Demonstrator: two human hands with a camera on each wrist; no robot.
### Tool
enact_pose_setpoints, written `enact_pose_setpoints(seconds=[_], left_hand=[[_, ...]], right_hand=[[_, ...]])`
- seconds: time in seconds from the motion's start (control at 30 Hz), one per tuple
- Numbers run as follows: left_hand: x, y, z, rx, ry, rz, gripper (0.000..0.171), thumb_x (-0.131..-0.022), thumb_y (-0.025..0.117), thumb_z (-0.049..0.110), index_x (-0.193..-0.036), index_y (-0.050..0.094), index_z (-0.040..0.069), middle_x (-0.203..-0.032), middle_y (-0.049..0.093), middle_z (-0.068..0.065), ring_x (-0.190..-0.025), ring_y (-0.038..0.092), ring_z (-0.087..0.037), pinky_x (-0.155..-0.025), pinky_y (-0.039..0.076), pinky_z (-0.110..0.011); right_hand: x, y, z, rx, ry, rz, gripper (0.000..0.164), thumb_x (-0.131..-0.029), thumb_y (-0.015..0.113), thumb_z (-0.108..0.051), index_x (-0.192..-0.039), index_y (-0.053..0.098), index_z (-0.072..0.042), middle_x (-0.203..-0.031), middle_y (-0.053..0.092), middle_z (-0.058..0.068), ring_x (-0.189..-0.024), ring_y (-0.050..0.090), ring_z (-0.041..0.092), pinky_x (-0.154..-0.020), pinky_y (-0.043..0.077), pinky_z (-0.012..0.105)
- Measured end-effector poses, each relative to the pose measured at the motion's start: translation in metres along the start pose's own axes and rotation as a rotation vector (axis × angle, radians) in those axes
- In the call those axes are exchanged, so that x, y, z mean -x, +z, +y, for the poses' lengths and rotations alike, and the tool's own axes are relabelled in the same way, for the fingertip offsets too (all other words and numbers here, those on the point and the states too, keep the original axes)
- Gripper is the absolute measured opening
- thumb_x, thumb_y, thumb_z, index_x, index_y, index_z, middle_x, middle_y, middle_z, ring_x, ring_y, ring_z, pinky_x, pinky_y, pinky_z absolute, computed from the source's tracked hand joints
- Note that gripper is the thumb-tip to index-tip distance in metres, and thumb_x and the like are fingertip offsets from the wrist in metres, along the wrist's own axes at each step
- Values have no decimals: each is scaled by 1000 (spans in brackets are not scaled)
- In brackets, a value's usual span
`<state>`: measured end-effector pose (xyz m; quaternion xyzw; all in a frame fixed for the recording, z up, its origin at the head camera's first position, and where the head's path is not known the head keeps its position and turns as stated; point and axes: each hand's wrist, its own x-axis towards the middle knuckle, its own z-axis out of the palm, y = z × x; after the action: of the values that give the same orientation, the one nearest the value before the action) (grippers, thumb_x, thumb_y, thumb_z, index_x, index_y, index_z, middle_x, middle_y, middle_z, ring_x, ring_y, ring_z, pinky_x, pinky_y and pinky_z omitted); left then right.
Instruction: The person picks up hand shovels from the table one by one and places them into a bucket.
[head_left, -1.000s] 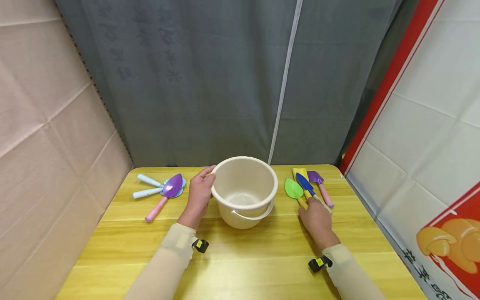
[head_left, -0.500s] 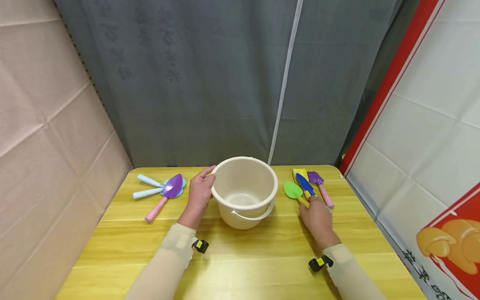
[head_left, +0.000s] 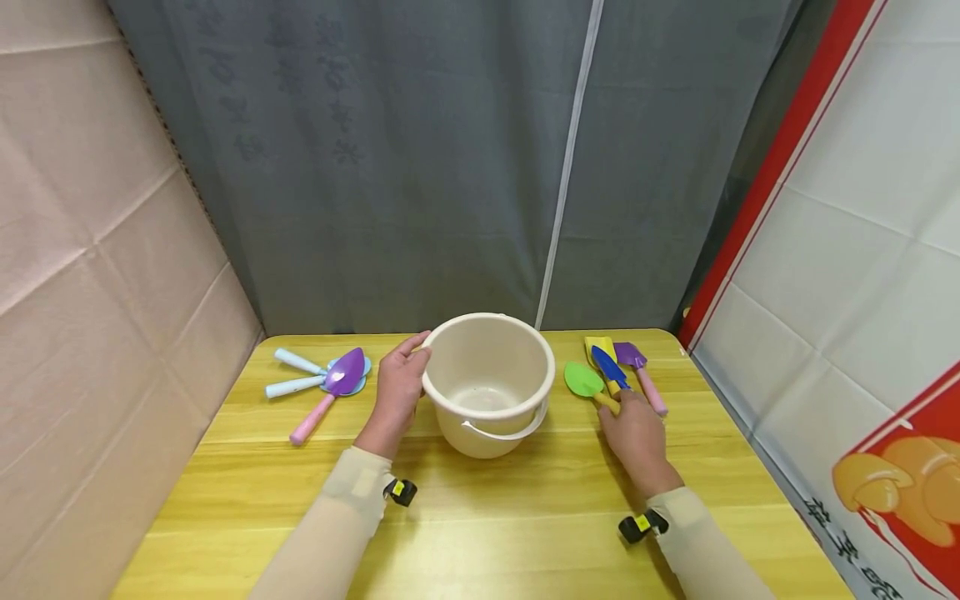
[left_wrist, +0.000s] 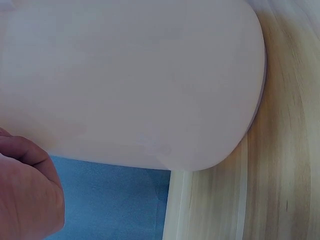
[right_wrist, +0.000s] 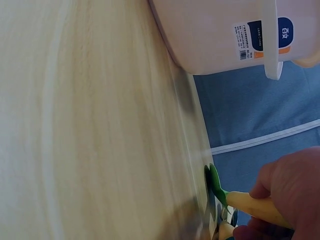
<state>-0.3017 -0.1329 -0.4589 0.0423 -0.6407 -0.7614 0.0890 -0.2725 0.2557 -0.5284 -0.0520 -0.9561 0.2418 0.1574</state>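
Note:
A cream bucket (head_left: 454, 423) stands upright mid-table with its handle hanging down in front. My left hand (head_left: 400, 385) grips its rim on the left side, thumb and fingers on either side of the edge. At the right, my right hand (head_left: 634, 433) pinches the yellow handle of a green toy shovel (head_left: 582, 379), whose blade points away to the left. In the right wrist view, thumb and fingers close round that yellow handle (right_wrist: 255, 206). Beside it lie a blue trowel (head_left: 609, 364), a yellow shovel (head_left: 598, 342) and a purple shovel (head_left: 630, 354) with a pink handle. The hand partly hides the blue trowel's handle.
On the left side of the wooden table (head_left: 480, 525) lies a purple trowel (head_left: 346, 372) with a pink handle, across two light blue tools (head_left: 294, 386). A grey curtain (head_left: 420, 167) hangs behind the table's far edge.
My right hand has shifted slightly, and the green shovel's blade has swung a little to the left, away from the blue trowel. The left hand and bucket stay put.

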Motion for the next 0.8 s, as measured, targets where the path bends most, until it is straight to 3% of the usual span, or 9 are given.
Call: enact_pose_setpoints(seconds=[0.1, 0.3, 0.43, 0.63, 0.8], left_hand=[[0, 0, 0, -3, 5, 2, 38, -107, 67, 17, -145, 74, 12, -125, 76, -29, -97, 70, -46, -55, 52, -20], [2, 0, 2, -8, 1, -5, 38, -107, 66, 17, -145, 74, 13, -125, 75, -30, -99, 68, -51, -54, 50, -20], [2, 0, 2, -8, -3, -3, 38, -107, 66, 16, -144, 74, 13, -124, 75, -30, -95, 69, -46, -54, 50, -19], [1, -1, 1, -7, -3, -5, 37, -107, 66, 17, -144, 74, 14, -121, 75, -30, -91, 69, -42, -55, 50, -20], [1, -1, 0, 0, -3, -9, 38, -107, 66, 18, -144, 74, 13, -124, 75, -31, -98, 69, -48, -56, 52, -20]], right_hand=[[-1, 0, 0, -1, 2, -11, 43, -103, 70, -25, -128, 69, 10, -118, 71, 29, -99, 70, 44, -88, 58, 63], [-3, -1, 1, 3, 13, -26, 44, -103, 70, -25, -129, 68, 10, -121, 70, 30, -104, 69, 45, -91, 57, 64], [-3, -3, 0, 1, 16, -31, 45, -105, 68, -26, -130, 68, 10, -124, 69, 29, -108, 68, 45, -95, 56, 64], [-3, -7, -2, -11, -18, -12, 44, -105, 67, -26, -128, 69, 12, -125, 70, 31, -111, 69, 48, -97, 56, 65], [-7, -10, -2, -19, -55, 14, 43, -104, 70, -24, -126, 70, 13, -123, 71, 32, -108, 70, 48, -92, 57, 63]])
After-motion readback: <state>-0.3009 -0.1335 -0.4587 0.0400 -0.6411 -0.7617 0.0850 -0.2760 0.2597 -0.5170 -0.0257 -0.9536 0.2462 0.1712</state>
